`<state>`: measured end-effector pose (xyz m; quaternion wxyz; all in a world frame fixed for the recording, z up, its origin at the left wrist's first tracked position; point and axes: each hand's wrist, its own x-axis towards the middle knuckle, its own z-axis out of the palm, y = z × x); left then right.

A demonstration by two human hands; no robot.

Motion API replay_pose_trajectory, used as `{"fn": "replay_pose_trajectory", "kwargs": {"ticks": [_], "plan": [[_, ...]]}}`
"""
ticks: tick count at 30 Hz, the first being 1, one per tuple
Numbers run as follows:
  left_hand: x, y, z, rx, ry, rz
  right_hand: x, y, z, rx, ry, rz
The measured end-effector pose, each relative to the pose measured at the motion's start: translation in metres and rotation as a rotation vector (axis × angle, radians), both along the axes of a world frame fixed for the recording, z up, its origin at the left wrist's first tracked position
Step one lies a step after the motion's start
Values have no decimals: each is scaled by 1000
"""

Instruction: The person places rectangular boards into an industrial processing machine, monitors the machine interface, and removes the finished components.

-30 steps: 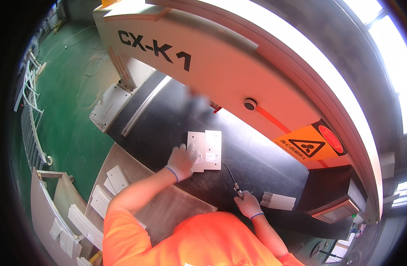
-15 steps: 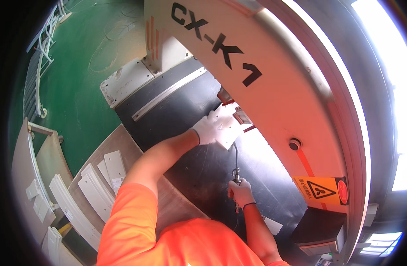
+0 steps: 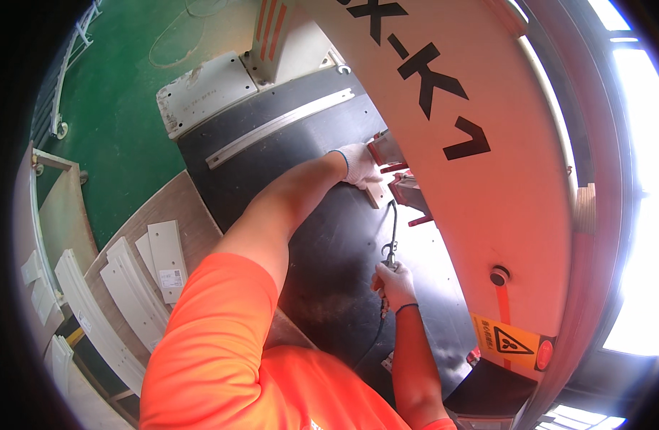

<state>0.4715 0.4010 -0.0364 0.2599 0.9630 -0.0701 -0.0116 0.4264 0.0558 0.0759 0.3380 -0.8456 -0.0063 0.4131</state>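
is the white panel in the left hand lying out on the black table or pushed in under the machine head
Pushed in: the left hand holds the white panel against the red fixture beneath the machine head; only its near corner shows.

The left hand (image 3: 358,164) (gloved in white) reaches far forward on a nearly straight bare arm, fingers curled shut, while the right hand (image 3: 395,284) stays close, bent-armed and fisted.

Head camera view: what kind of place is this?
Probably a factory or workshop: a big machine with a yellow warning sign, a green painted floor, and cut white panels stacked beside the black worktable.
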Motion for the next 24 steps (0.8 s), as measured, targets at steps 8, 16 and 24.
{"fn": "replay_pose_trajectory", "kwargs": {"ticks": [8, 16, 24], "plan": [[-84, -73, 20, 203, -443, 458, -60, -67, -11, 51, -18, -65], [-140, -175, 232, -1031, -603, 369, -175, -159, -24, -34, 117, 4], [-101, -204, 279, -1100, -696, 447, -209, -202, 4, 88, 129, -179]]}}
